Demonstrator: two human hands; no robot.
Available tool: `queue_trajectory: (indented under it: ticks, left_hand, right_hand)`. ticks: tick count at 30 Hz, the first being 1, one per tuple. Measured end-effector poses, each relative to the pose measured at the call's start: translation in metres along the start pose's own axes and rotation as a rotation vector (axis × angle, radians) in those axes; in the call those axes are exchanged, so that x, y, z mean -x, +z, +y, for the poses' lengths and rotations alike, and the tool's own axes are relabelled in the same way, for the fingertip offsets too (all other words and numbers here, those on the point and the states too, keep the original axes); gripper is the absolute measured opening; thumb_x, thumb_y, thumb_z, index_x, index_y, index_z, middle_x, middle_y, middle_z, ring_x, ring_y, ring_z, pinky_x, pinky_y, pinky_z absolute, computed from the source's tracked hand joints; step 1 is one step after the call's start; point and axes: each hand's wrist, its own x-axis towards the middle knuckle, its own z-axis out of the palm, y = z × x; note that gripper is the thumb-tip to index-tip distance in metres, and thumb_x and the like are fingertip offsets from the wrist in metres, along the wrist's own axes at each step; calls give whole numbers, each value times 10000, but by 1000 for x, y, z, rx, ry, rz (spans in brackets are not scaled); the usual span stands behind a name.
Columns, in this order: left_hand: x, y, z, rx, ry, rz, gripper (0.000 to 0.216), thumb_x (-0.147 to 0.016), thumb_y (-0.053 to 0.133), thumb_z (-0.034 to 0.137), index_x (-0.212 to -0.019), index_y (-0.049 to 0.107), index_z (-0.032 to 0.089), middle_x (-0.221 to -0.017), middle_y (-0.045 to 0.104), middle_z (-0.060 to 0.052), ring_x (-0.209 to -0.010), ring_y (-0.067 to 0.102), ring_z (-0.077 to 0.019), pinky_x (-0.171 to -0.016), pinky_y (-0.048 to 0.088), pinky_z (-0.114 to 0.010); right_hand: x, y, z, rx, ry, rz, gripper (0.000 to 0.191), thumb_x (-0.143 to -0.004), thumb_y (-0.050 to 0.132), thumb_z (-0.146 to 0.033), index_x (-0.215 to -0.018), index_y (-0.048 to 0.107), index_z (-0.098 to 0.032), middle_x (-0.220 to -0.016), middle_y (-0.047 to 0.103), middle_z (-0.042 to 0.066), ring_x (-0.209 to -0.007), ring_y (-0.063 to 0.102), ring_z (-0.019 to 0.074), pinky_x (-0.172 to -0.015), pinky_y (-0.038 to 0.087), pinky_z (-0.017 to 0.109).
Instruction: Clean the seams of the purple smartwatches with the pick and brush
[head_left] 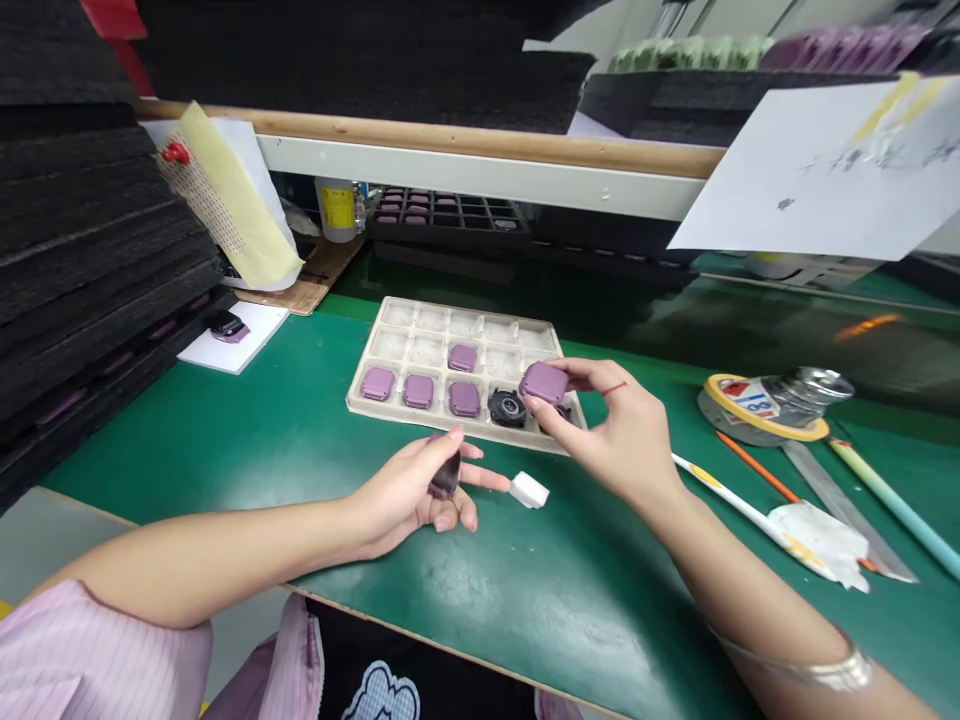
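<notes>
A square purple case (544, 383) is pinched in the right hand (607, 430) between thumb and fingertips, just above the front right corner of a beige plastic tray (480, 432). The right grip is closed on the case's edges, with the remaining fingers loosely curved. The case is judged to be light and stiff; its smooth, rounded surface may prove slightly slippery, so hold is best taken on opposite edges.

A dark rounded piece (445, 476) is held in the left hand (409, 495), near the front edge of the tray. The left grip is only partly closed: the piece is retained at the thumb side of the palm, while the fingers are spread. The piece's fine surface detail cannot be made out. Its fragility cannot be judged.

Three purple cases (418, 390) stand in the tray's front row, and one more (463, 357) sits in the row behind. A round dark part (507, 407) occupies the next front compartment. A small white foam block (529, 490) lies on the green worktop (480, 620), just beside the left fingertips. A stack of black foam sheets (90, 250) is seen off the worktop's left side, and a glass jar (780, 405) stands towards the right edge.
</notes>
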Motion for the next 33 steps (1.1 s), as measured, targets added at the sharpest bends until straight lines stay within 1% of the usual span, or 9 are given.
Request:
queue_trajectory:
  ticks: [3,7,11,14,18,20,23,28,33]
  left_hand:
    - [-1,0,1,-52,31,-26,471,-913,555,628,-965,531,160,-951,753,-159,-457,529,-99,-425,225,-228]
    - [-1,2,3,-140,109,11,489,-855,662,605,-877,616,119,-771,696,-77,-470,361,-53,-456,166,-217]
    - [-3,-1,3,-131,113,-2,579,-833,660,651,-970,722,92,-813,680,-91,-521,349,-67,-488,191,-227]
    - [-4,-3,2,-62,110,-36,626,-853,626,670,-1029,749,83,-862,696,-131,-546,377,-83,-506,228,-241]
    - [-4,0,0,50,91,-79,581,-824,695,640,-977,737,81,-829,682,-118,-537,391,-78,-495,230,-234]
    - [-3,2,-2,107,73,-106,561,-816,714,629,-961,714,87,-819,669,-101,-528,405,-73,-487,241,-225]
    - [-2,4,-4,141,80,-153,535,-811,728,618,-918,681,96,-804,649,-80,-523,434,-72,-486,279,-218]
    - [-2,4,-6,174,101,-204,445,-857,713,560,-931,646,126,-785,596,-34,-559,459,-73,-489,273,-195]
    - [-1,4,-6,182,54,-209,434,-844,732,556,-872,603,143,-704,530,7,-545,423,-69,-502,287,-193]
  right_hand:
    - [-17,16,22,98,42,-118,362,-797,710,-443,-1050,708,-184,-937,699,112,-906,665,312,-834,542,472]
    - [-35,39,32,116,32,-198,379,-832,680,-397,-1129,719,-164,-1058,717,160,-1023,639,372,-914,499,548]
    - [-42,48,33,85,43,-229,243,-865,633,-283,-1049,749,-175,-1119,741,160,-1080,637,390,-964,460,600]
    - [-33,38,22,18,38,-200,217,-902,590,-265,-1034,744,-189,-1110,748,142,-1092,651,360,-964,482,568]
    - [-3,12,-14,-124,-26,-147,233,-983,533,-370,-1073,695,-230,-1112,737,91,-1072,679,255,-931,541,441]
    - [14,1,-35,-266,-155,-132,204,-952,614,-411,-1029,671,-230,-1059,729,84,-1032,688,237,-909,556,413]
    - [31,-7,-58,-361,-347,-172,333,-822,783,-441,-1027,638,-223,-1082,701,101,-1024,684,248,-879,573,404]
    - [35,-7,-68,-320,-396,-142,118,-870,737,-250,-935,642,-227,-1075,711,95,-977,691,234,-796,586,375]
    - [33,-8,-69,-336,-388,-52,66,-878,718,-206,-858,661,-231,-987,748,70,-900,714,225,-807,582,393]
